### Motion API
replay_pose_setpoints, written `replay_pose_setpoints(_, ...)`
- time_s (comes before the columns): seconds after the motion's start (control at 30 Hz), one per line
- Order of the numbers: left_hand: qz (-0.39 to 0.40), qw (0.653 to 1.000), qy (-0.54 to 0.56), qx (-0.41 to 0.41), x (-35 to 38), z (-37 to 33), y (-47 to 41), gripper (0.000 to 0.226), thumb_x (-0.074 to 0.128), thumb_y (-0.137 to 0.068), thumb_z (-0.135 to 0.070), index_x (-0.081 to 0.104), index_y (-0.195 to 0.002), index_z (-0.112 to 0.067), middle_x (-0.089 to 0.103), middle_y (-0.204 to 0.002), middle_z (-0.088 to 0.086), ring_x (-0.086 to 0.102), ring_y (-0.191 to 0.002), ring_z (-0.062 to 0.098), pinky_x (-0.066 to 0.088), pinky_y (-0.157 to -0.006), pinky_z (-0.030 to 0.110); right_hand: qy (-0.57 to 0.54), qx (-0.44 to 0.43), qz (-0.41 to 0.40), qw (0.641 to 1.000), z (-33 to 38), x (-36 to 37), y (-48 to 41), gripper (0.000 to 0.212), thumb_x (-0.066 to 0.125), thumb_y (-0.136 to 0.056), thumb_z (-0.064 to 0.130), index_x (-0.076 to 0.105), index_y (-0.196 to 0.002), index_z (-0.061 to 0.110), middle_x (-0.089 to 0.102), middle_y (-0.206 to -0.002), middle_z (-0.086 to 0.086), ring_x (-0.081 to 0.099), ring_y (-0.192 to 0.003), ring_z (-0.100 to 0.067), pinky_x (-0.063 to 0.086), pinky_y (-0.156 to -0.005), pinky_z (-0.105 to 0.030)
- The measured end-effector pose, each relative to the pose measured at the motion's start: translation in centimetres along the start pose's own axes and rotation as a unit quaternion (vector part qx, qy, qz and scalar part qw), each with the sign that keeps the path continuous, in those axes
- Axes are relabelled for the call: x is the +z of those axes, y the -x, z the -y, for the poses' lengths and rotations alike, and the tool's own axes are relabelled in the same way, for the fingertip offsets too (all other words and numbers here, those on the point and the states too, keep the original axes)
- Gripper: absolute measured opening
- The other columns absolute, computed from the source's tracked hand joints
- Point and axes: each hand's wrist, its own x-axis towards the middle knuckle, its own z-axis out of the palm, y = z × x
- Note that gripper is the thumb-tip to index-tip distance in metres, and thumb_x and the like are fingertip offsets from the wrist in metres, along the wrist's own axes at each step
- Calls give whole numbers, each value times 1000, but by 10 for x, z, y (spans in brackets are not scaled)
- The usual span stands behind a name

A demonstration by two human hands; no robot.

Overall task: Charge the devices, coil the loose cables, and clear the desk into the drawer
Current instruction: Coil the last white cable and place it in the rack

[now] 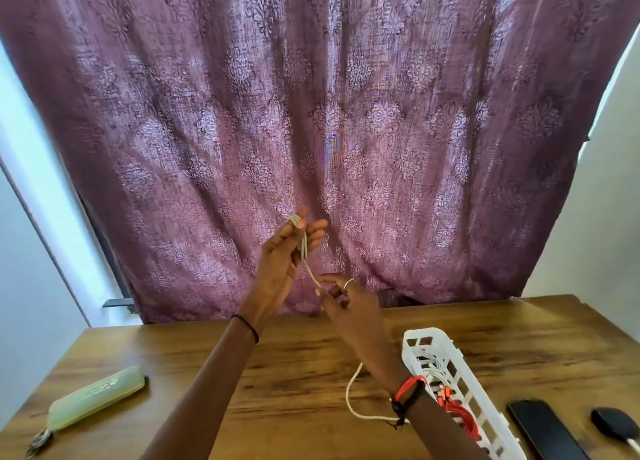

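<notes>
- Above the far edge of the wooden desk (277, 373), we see the left hand (289, 251) raised in front of the purple patterned curtain (311, 113). Its fingers are only loosely bent and point upward.
- Several loops of the white cable (310, 272) hang over the top of that hand. They are caught between thumb and fingers, and the strands run down across the palm.
- Just below, the right hand (349, 309) pinches the same cable between thumb and forefinger, its other fingers loosely spread. One finger wears a ring (348, 284).
- From the right hand the cable drops behind the wrist and lies in a slack curve on the desk, next to the basket.
- By the right forearm we see a white slotted plastic basket (433, 333). It holds a tangle of white leads (433, 373) at its far end and a red cable (457, 414) nearer us.
- Right of the basket a black phone (545, 432) lies flat, with a small black gadget (611, 421) beyond it.
- At the desk's left edge lies a pale green pouch (97, 399) with a key ring (40, 440) at its near end.
</notes>
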Motion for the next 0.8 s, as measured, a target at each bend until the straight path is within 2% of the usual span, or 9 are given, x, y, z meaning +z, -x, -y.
replay_pose_setpoints(0.13, 19, 951, -302, 58, 5, 5, 5, 21, 46, -97, -11, 58, -115, -11, 73, -94, 0, 71, -82, 12, 57, -79, 29, 93, 3, 27, 995, 17, -10, -2, 18, 63, -85, 30, 63, -102, 24, 57, -73, 14, 63, -76, -14, 49, -70, -27)
replay_pose_setpoints(0.2, 37, 863, -495, 95, 4, 9, 5, 14, 49, -97, -23, 60, -92, -29, 74, -92, 3, 71, -84, 20, 56, -77, 36, 116, 7, 47, 992, 20, -15, -6, 19, 64, -83, 31, 59, -100, 23, 63, -82, 10, 65, -85, -15, 50, -73, -27)
replay_pose_setpoints(0.23, 40, 795, -597, 96, 6, 7, 7, 15, 48, -96, -26, 59, -88, -30, 73, -92, 7, 69, -86, 26, 53, -74, 34, 125, 15, 59, 990, 20, -17, -9, 21, 65, -82, 30, 59, -101, 23, 67, -89, 7, 65, -90, -18, 51, -76, -30)
replay_pose_setpoints(0.3, 45, 680, -726, 90, 9, 7, 8, 19, 43, -97, -23, 59, -106, -16, 68, -98, 16, 63, -91, 34, 46, -74, 34, 151, 25, 78, 985, 19, -22, -14, 24, 66, -80, 27, 60, -103, 23, 70, -98, 0, 65, -95, -22, 52, -82, -35)
replay_pose_setpoints(0.4, 66, 633, -768, 78, 11, 5, 11, 23, 39, -97, -19, 55, -111, -11, 66, -101, 15, 62, -93, 36, 44, -74, 36, 151, -5, 72, 986, 18, -32, -21, 25, 66, -79, 18, 66, -104, 19, 71, -98, -5, 65, -95, -22, 52, -85, -36)
replay_pose_setpoints(0.5, 82, 661, -745, 41, 5, 5, 10, 20, 41, -96, -16, 58, -105, -10, 63, -87, 13, 62, -83, 32, 39, -64, 29, 126, -39, 70, 989, 14, -44, -28, 21, 65, -81, 8, 72, -100, 16, 73, -92, -2, 64, -79, -4, 49, -78, -20)
replay_pose_setpoints(0.57, 100, 730, -676, 10, 1, 5, 10, 20, 44, -96, -13, 61, -103, -5, 59, -75, 3, 59, -67, 17, 36, -57, 20, 111, -51, 63, 991, 13, -51, -32, 20, 63, -83, 4, 74, -97, 14, 71, -85, 3, 55, -64, 11, 37, -65, -4)
replay_pose_setpoints(0.67, 146, 859, -490, -39, -4, 4, 12, 23, 47, -96, -10, 64, -97, 6, 61, -61, -5, 55, -53, 0, 43, -61, 14, 70, -52, 54, 995, 12, -61, -37, 17, 65, -83, 5, 75, -93, 14, 66, -76, 15, 53, -61, 16, 35, -60, -3)
replay_pose_setpoints(0.8, 170, 923, -319, -132, -12, 4, 16, 18, 46, -94, -6, 63, -95, 0, 63, -58, -4, 55, -51, 8, 46, -58, 18, -46, -41, 44, 997, 9, -67, -40, 13, 73, -77, 12, 75, -84, 22, 66, -69, 24, 56, -61, 5, 38, -60, -8)
